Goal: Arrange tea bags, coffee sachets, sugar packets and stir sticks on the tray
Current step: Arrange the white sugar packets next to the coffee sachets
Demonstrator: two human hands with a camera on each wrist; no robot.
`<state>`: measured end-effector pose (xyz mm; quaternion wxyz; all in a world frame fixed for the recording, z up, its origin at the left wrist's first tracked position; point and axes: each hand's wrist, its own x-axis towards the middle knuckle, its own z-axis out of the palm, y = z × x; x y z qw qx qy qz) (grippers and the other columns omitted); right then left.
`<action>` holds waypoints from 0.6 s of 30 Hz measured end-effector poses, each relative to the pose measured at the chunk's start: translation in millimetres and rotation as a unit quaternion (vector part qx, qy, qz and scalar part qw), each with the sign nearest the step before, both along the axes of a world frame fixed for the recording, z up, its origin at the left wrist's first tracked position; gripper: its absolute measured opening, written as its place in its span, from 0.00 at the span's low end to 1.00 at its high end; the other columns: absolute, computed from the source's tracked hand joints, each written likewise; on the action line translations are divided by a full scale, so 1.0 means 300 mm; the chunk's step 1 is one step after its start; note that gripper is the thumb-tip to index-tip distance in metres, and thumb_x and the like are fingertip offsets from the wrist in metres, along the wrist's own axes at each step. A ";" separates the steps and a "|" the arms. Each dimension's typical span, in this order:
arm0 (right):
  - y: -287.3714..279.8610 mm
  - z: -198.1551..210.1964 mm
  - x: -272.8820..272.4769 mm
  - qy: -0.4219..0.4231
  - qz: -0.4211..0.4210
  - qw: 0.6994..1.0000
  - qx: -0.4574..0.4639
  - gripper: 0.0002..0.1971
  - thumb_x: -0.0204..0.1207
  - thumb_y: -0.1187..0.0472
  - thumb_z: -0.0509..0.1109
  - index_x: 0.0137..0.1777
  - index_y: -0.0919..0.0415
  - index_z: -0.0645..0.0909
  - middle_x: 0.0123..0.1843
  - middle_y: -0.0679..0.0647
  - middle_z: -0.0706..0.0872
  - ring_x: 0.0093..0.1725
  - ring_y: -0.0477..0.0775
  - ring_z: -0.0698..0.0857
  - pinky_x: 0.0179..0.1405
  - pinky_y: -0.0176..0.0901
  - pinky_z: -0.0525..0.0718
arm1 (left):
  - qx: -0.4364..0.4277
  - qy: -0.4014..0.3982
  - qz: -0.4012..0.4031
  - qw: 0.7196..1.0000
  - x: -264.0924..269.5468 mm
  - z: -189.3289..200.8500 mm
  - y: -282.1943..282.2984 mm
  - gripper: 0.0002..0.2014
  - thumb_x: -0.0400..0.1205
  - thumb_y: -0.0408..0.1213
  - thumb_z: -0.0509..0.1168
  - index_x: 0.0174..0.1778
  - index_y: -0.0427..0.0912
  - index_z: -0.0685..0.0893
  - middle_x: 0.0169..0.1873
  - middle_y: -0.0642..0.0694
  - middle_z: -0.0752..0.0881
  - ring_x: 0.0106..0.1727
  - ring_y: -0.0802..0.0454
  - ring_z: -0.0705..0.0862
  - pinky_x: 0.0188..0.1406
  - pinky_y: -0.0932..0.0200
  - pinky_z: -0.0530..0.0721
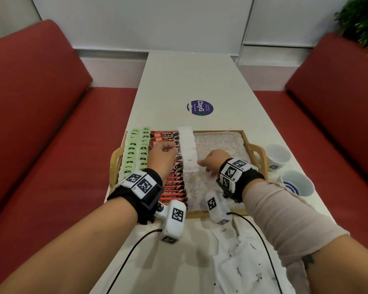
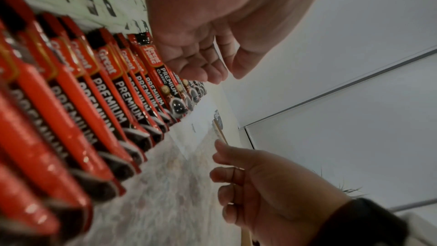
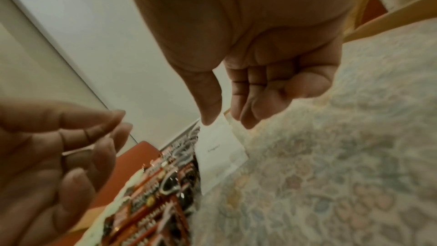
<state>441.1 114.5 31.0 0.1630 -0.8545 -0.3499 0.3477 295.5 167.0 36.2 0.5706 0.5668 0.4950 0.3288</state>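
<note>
A wooden tray [image 1: 221,131] with a patterned liner holds two columns of green tea bags [image 1: 136,151], a column of red coffee sachets [image 1: 174,183] and a column of white sugar packets [image 1: 187,143]. My left hand [image 1: 172,148] hovers over the coffee sachets [image 2: 106,100] with loosely curled fingers and holds nothing. My right hand [image 1: 202,164] is low over the liner, just right of the nearest sugar packet [image 1: 190,163]. In the right wrist view its thumb tip sits by the flat-lying packet [image 3: 220,152] and the fingers grip nothing. No stir sticks are in view.
Several loose sugar packets [image 1: 238,264] lie on the white table in front of the tray. Two paper cups [image 1: 277,155] [image 1: 296,183] stand right of the tray. A round purple sticker [image 1: 200,107] is beyond it. Red benches [image 1: 40,124] flank the table.
</note>
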 end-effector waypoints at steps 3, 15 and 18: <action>-0.085 0.071 -0.012 0.022 -0.012 0.998 0.053 0.15 0.79 0.51 0.68 0.37 0.60 0.76 0.45 0.59 0.88 0.37 0.55 0.84 0.37 0.42 0.81 | 0.009 0.004 -0.024 1.000 0.001 0.023 -0.065 0.09 0.83 0.29 0.61 0.58 0.40 0.80 0.44 0.49 0.81 0.37 0.58 0.78 0.34 0.64 0.78; -0.544 0.140 -0.029 0.008 -0.068 0.988 0.135 0.09 0.77 0.52 0.71 0.42 0.56 0.77 0.35 0.49 0.84 0.26 0.46 0.79 0.22 0.35 0.72 | 0.001 0.027 -0.152 0.988 -0.004 0.047 -0.433 0.07 0.84 0.30 0.62 0.56 0.42 0.80 0.41 0.51 0.80 0.38 0.57 0.78 0.33 0.64 0.75; -0.628 0.135 -0.041 0.017 -0.093 0.985 0.146 0.09 0.77 0.53 0.71 0.43 0.57 0.78 0.33 0.49 0.83 0.25 0.45 0.77 0.16 0.31 0.70 | -0.003 0.033 -0.174 0.984 0.002 0.035 -0.490 0.07 0.82 0.30 0.63 0.55 0.42 0.81 0.41 0.50 0.81 0.37 0.56 0.79 0.33 0.63 0.74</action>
